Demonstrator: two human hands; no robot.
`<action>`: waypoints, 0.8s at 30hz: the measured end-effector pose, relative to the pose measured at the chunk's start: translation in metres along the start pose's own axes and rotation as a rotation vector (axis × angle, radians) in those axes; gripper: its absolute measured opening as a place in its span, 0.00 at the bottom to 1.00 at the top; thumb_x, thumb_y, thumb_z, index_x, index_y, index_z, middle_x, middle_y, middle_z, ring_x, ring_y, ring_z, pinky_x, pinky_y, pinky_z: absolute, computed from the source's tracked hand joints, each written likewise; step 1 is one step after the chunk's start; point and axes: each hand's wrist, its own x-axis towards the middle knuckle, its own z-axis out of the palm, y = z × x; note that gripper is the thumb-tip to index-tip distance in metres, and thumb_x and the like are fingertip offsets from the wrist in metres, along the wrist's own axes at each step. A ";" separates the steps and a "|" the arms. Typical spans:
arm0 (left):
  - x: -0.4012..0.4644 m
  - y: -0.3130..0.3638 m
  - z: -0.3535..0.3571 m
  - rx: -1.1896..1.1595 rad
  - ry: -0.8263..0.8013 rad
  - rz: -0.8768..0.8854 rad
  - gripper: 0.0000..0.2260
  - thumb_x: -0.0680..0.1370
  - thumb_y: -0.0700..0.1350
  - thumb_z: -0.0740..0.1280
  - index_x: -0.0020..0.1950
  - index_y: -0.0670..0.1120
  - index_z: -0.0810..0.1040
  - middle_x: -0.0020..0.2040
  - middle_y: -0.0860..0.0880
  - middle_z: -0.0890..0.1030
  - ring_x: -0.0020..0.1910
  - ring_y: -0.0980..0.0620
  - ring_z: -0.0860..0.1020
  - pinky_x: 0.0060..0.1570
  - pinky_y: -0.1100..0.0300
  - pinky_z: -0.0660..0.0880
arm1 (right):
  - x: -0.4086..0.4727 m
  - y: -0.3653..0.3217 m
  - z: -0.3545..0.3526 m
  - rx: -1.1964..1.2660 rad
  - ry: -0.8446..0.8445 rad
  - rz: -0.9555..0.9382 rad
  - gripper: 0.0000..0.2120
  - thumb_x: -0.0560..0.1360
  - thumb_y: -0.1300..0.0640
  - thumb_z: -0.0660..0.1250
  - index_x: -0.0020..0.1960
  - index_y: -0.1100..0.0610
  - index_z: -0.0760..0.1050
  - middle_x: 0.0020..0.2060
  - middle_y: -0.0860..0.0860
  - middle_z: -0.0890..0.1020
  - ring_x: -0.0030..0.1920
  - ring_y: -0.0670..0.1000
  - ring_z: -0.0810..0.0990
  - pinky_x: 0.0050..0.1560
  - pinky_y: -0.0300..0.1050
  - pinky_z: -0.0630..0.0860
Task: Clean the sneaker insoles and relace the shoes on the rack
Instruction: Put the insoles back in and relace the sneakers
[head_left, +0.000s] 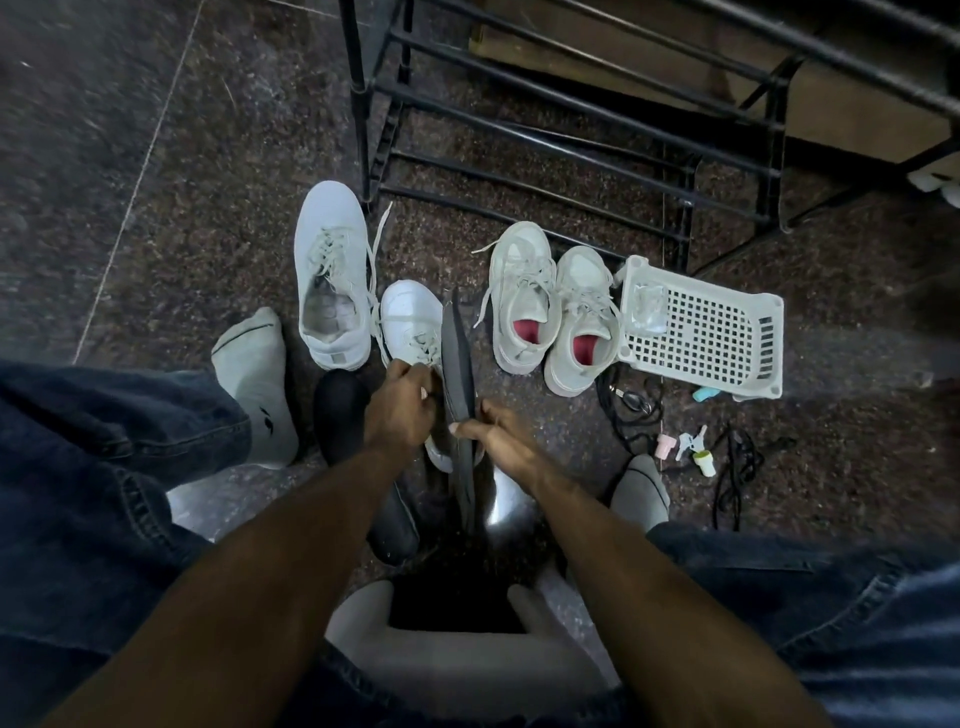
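Observation:
A dark grey insole (459, 364) stands on edge over a white sneaker (410, 317) on the floor in front of me. My right hand (493, 431) pinches the insole near its middle. My left hand (400, 410) is curled at the sneaker's laces beside the insole; what it grips is unclear. A second white sneaker (330, 270) lies to the left, laced, its opening empty. Another dark insole (358, 447) lies on the floor under my left wrist. A smaller pair of white sneakers (550, 306) with pink insoles sits to the right.
The black metal shoe rack (571, 104) stands behind the shoes. A white plastic basket (701, 332) lies at the right, with black laces (732, 473) and small bottles (685, 447) on the floor near it. My socked feet (260, 384) flank the work area.

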 end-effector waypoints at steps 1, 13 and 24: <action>0.001 -0.002 -0.001 -0.048 0.012 -0.008 0.07 0.73 0.37 0.68 0.46 0.46 0.74 0.49 0.48 0.70 0.43 0.39 0.77 0.37 0.53 0.68 | 0.004 0.001 0.002 -0.032 -0.020 0.006 0.16 0.73 0.59 0.69 0.60 0.60 0.75 0.50 0.55 0.82 0.47 0.52 0.81 0.39 0.42 0.79; -0.001 -0.030 0.000 0.333 -0.136 0.148 0.15 0.76 0.43 0.65 0.61 0.53 0.80 0.70 0.51 0.67 0.66 0.47 0.69 0.54 0.51 0.73 | 0.017 0.003 -0.016 0.136 0.060 0.055 0.03 0.79 0.55 0.64 0.52 0.51 0.75 0.45 0.50 0.83 0.41 0.47 0.81 0.37 0.39 0.74; 0.030 -0.002 0.025 0.661 -0.074 0.135 0.11 0.74 0.49 0.67 0.52 0.47 0.82 0.62 0.43 0.71 0.60 0.40 0.71 0.70 0.39 0.58 | 0.018 0.001 -0.013 0.122 0.025 0.112 0.13 0.79 0.55 0.64 0.61 0.58 0.70 0.43 0.52 0.81 0.35 0.48 0.82 0.28 0.40 0.76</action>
